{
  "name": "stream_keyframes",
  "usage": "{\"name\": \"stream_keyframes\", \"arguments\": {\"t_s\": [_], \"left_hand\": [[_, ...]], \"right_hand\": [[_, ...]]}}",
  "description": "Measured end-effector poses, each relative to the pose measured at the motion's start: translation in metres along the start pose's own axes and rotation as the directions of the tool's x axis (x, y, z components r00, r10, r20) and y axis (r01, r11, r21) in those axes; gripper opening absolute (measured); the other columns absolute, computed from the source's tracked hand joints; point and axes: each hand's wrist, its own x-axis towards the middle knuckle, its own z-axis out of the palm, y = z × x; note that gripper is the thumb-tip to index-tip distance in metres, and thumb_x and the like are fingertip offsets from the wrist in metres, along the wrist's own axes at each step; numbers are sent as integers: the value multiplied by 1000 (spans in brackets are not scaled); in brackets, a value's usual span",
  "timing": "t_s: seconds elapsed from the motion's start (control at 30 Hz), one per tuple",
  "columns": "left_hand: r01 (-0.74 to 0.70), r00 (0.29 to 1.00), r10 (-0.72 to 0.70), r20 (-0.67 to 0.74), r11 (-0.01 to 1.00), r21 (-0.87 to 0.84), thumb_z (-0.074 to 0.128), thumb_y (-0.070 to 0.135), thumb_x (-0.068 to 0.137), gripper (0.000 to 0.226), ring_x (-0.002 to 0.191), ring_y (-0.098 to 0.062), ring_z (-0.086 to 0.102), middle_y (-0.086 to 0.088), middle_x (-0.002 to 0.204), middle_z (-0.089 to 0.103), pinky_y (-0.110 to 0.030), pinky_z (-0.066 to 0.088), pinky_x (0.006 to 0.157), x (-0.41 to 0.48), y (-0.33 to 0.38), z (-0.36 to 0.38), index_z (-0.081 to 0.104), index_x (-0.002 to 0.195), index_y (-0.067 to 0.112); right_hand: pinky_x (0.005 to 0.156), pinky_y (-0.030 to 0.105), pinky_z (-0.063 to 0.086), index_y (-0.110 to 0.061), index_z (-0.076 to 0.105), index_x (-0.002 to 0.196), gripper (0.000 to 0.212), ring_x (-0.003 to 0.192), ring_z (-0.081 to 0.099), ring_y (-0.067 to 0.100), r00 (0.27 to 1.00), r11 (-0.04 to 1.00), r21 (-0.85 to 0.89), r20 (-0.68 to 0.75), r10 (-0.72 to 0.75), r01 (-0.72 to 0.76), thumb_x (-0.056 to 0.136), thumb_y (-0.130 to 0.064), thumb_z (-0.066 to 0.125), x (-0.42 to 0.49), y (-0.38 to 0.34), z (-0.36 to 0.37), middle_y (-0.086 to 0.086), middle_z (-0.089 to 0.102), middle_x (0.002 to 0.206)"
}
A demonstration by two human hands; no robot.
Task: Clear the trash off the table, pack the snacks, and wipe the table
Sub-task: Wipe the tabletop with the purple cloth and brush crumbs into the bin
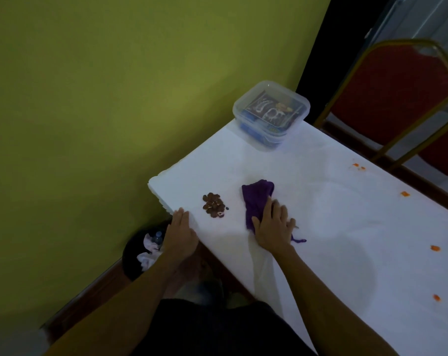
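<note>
A purple cloth (256,199) lies on the white table (333,214), and my right hand (273,227) presses flat on its near end. A small heap of brown crumbs (213,204) sits left of the cloth, near the table's left edge. My left hand (180,232) rests flat at that edge, fingers together, holding nothing. Several orange bits (405,194) are scattered over the right side of the table. A clear lidded plastic box (270,114) with snack packets inside stands at the far corner.
A black bin (140,250) with white tissue and a bottle in it stands on the floor below the table's left corner. A red chair with a gold frame (397,93) stands behind the table. A green wall runs along the left.
</note>
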Motion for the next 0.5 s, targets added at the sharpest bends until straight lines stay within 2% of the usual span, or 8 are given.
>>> {"name": "stream_keyframes", "arguments": {"t_s": [0.1, 0.17, 0.3, 0.37, 0.5], "left_hand": [[69, 998, -70, -12, 997, -31, 47, 8, 93, 58, 150, -30, 21, -13, 162, 20, -50, 28, 117, -10, -5, 2, 32, 149, 2], [93, 995, -96, -40, 994, -63, 48, 7, 92, 59, 147, -31, 27, -15, 161, 23, -45, 31, 115, -17, -4, 1, 33, 149, 2], [81, 993, -89, -80, 992, -100, 47, 5, 92, 52, 144, -33, 31, -16, 156, 31, -45, 40, 106, -23, -11, -4, 40, 143, 2], [98, 991, -109, -80, 986, -134, 45, 7, 93, 48, 145, -31, 29, -16, 154, 34, -47, 38, 108, -24, -18, -9, 40, 141, 3], [120, 977, -157, -145, 964, -235, 45, 2, 94, 44, 134, -32, 40, -19, 143, 44, -40, 32, 110, -29, -30, -24, 44, 137, -1]], "right_hand": [[116, 58, 22, -6, 15, 156, 75, 150, 15, 37, 998, 998, 38, 31, 48, -49, 100, -46, 43, 0, 0, -15, 17, 14, 164], [116, 57, 22, -6, 23, 154, 69, 149, 17, 36, 998, 993, 105, -37, 49, -45, 99, -41, 47, -6, -5, -23, 16, 18, 163], [114, 54, 27, -12, 39, 146, 55, 144, 28, 33, 986, 977, 198, -161, -49, 81, 96, -31, 52, -22, -30, -32, 12, 31, 158], [114, 54, 29, -14, 41, 145, 53, 144, 28, 32, 980, 953, 268, -173, -97, 142, 96, -30, 53, -29, -46, -35, 10, 32, 157], [106, 52, 39, -16, 48, 139, 46, 137, 37, 30, 944, 893, 326, -215, -250, 311, 95, -30, 55, -40, -81, -40, 6, 41, 151]]}}
